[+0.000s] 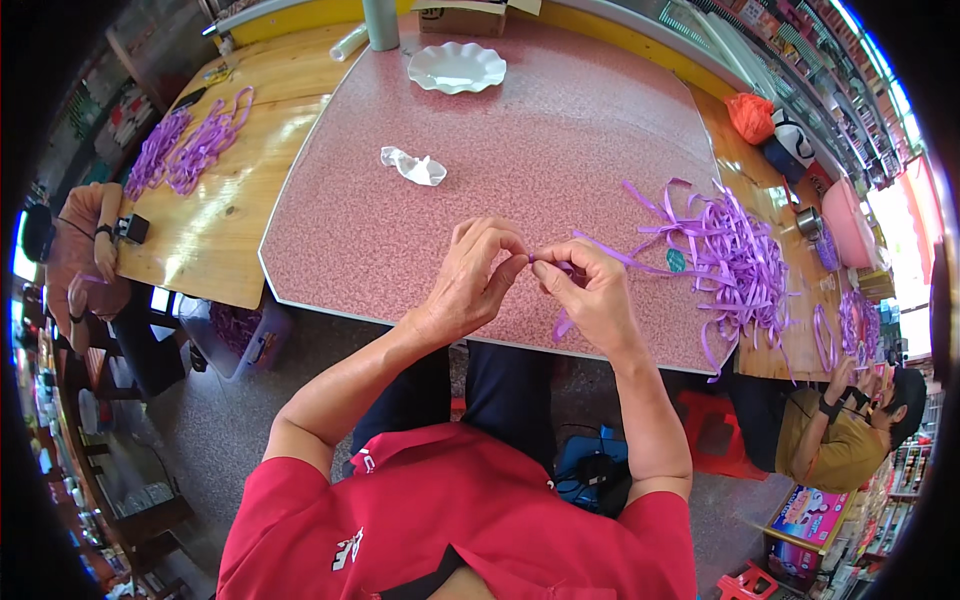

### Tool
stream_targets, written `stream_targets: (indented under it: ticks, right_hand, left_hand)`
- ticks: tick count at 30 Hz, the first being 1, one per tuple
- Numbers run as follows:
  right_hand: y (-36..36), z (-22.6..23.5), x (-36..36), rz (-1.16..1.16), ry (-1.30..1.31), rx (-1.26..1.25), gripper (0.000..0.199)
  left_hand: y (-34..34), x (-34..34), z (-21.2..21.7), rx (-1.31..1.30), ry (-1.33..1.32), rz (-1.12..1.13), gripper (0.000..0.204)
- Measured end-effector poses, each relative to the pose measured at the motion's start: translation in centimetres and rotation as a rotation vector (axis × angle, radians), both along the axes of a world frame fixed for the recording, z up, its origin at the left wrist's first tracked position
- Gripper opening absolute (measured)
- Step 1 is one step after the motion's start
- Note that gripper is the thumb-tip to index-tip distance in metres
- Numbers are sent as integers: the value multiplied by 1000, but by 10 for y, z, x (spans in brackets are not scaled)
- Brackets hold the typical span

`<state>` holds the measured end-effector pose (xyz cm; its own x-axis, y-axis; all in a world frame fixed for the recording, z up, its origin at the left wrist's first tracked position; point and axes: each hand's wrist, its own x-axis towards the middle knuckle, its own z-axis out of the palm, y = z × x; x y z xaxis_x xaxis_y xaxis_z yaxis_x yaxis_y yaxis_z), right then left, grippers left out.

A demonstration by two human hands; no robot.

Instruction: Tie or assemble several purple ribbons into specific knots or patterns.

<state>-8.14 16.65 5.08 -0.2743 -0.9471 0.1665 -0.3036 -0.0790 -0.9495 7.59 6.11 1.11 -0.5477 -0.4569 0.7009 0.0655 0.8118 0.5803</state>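
Observation:
Over the near part of the pink speckled table [340, 230], my left hand [472, 275] and my right hand [590, 290] meet fingertip to fingertip. Both pinch a purple ribbon [560, 327] between thumb and forefinger. Part of it hangs below my right hand, and a length stretches off to the right. Whether it is knotted at the fingertips is hidden. A large tangled heap of purple ribbons [745, 262] lies to the right of my right hand, with a small green round tag [676, 260] at its left side. Ahead of my hands is a crumpled white piece [413, 167].
A white scalloped dish [457, 68] stands at the far side, near a pale green cylinder [381, 25] and a cardboard box [462, 18]. More purple ribbons [205, 145] lie on the wooden table at left. Co-workers sit at left [95, 235] and right [835, 430].

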Motion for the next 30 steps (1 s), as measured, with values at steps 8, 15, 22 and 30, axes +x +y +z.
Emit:
stream_targets:
  ticks: [8, 15, 22, 30]
  right_hand:
    - [0, 5, 4, -28, 112, 185, 9]
    - [1, -5, 5, -35, 29, -54, 10]
    - [10, 10, -4, -48, -4, 128, 11]
    - [10, 11, 0, 6, 186, 15, 10]
  left_hand:
    - [4, 2, -4, 92, -22, -47, 15]
    - [5, 2, -4, 548, -74, -195, 18]
    - [-2, 8, -1, 551, -106, -211, 24]
    - [-8, 6, 27, -434, -230, -5, 27]
